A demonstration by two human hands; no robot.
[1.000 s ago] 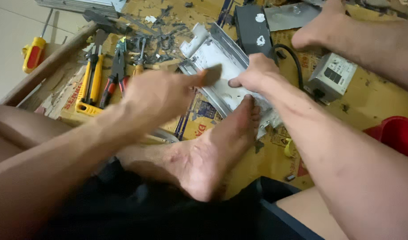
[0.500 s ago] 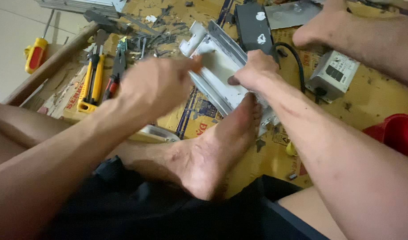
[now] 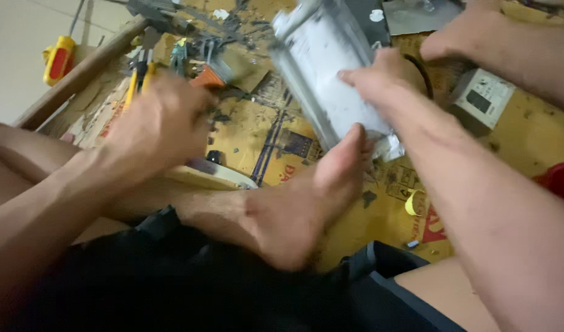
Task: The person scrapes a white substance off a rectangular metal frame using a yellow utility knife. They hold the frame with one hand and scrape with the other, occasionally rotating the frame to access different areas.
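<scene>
Right hand (image 3: 380,77) lay on the white metal casing (image 3: 331,80), fingers flat and spread over its near right edge, pressing it rather than wrapped round it. The casing sat far centre on the yellow cardboard sheet (image 3: 528,135), tilted and blurred, its near end touching the toes of the person's bare foot (image 3: 300,209), which seemed to brace it.

Left hand (image 3: 162,126) was left of the casing and apart from it, fingers curled loosely inward. Too smeared to tell if anything was in it. It hovered just near of the yellow-handled pliers (image 3: 137,77) and an orange-handled tool (image 3: 207,77) among grey scraps.

Second foot (image 3: 472,31) rested far right by a dark flat plate. A small grey box with a screen (image 3: 481,98) stood right of the casing. A yellow and red tool (image 3: 58,58) lay far left on the pale floor, past a wooden board (image 3: 79,77). A red container (image 3: 558,181) showed at the right edge.

Progress, as a judgement: the casing looked opened up or partly stripped, with debris scattered round. Work seemed midway, the casing in one piece and no tool on it.
</scene>
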